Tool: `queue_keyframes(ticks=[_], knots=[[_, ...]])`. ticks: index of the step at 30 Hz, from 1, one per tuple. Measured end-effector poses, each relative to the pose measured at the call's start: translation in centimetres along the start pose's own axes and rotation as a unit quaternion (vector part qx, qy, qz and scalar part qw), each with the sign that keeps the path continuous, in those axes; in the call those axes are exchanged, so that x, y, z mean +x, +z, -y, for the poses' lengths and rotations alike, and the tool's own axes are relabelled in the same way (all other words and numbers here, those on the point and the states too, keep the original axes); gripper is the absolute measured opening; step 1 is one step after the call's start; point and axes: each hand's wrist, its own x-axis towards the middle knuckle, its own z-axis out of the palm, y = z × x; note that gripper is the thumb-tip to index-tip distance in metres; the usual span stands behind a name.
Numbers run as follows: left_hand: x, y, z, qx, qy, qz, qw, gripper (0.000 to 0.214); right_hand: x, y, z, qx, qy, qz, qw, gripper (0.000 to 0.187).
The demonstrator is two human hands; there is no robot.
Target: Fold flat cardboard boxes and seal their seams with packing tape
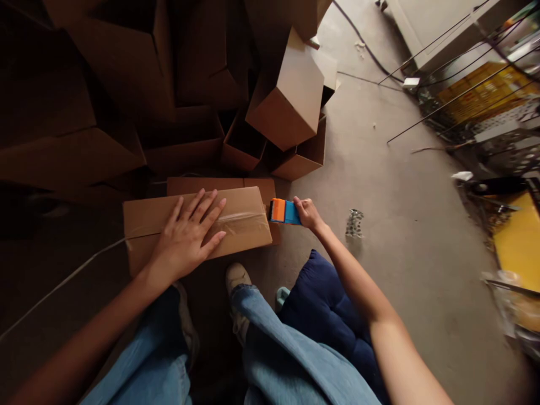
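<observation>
Concrete floor (405, 236): right grip (307, 214) closed on an orange-blue tape dispenser (284, 211), left grip (185, 236) open, flat on a cardboard box (244, 202).

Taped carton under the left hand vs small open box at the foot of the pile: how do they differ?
The taped carton lies flat and closed, while the open box sits tilted with its dark mouth showing. The left hand presses on the taped carton; no hand touches the open box. Both are plain brown cardboard.

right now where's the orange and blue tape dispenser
Head view: the orange-and-blue plastic tape dispenser is in the right hand, at the right end of the brown cardboard box.
</observation>
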Motion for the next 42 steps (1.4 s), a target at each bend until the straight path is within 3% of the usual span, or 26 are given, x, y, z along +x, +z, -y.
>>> queue_keyframes(ticks=[4, 9, 14, 20, 25, 28, 30, 36, 42], knots=[[-0.2, 0.1, -0.2, 0.0, -0.008, 0.002, 1.0, 0.066, 0.6, -2.4, 3.4, -0.107, -0.012, 0.056, 0.993, 0.074], [-0.1, 0.1, -0.3, -0.007, -0.011, 0.007, 1.0, 0.066, 0.6, -5.6, 8.0, -0.317, -0.009, 0.108, 0.942, 0.073], [0.0, 0.0, -0.5, -0.013, -0.012, 0.008, 1.0, 0.064, -1.7, -6.3, 11.9, -0.382, 0.014, 0.023, 0.924, 0.072], [0.3, 0.0, -0.7, -0.009, -0.009, 0.008, 1.0, 0.065, -4.2, -5.1, 15.7, -0.294, 0.0, -0.078, 0.952, 0.069], [0.5, 0.1, -0.7, -0.004, -0.011, 0.004, 1.0, 0.066, -1.9, -4.9, 16.4, -0.284, -0.034, -0.092, 0.954, 0.067], [0.3, 0.1, -0.7, 0.001, -0.01, 0.002, 1.0, 0.065, 0.0, -5.2, 15.6, -0.275, -0.004, -0.088, 0.957, 0.067], [0.2, 0.1, -0.7, 0.003, -0.009, 0.0, 1.0, 0.065, -0.3, -5.2, 15.5, -0.307, 0.037, -0.086, 0.947, 0.067], [0.1, 0.0, -0.8, -0.006, -0.012, -0.001, 1.0, 0.066, -5.7, -3.4, 17.7, -0.399, 0.08, -0.151, 0.901, 0.072], [0.6, 0.0, -0.7, -0.019, -0.016, -0.004, 1.0, 0.066, -2.3, -4.0, 18.4, -0.384, 0.082, -0.138, 0.909, 0.058]])
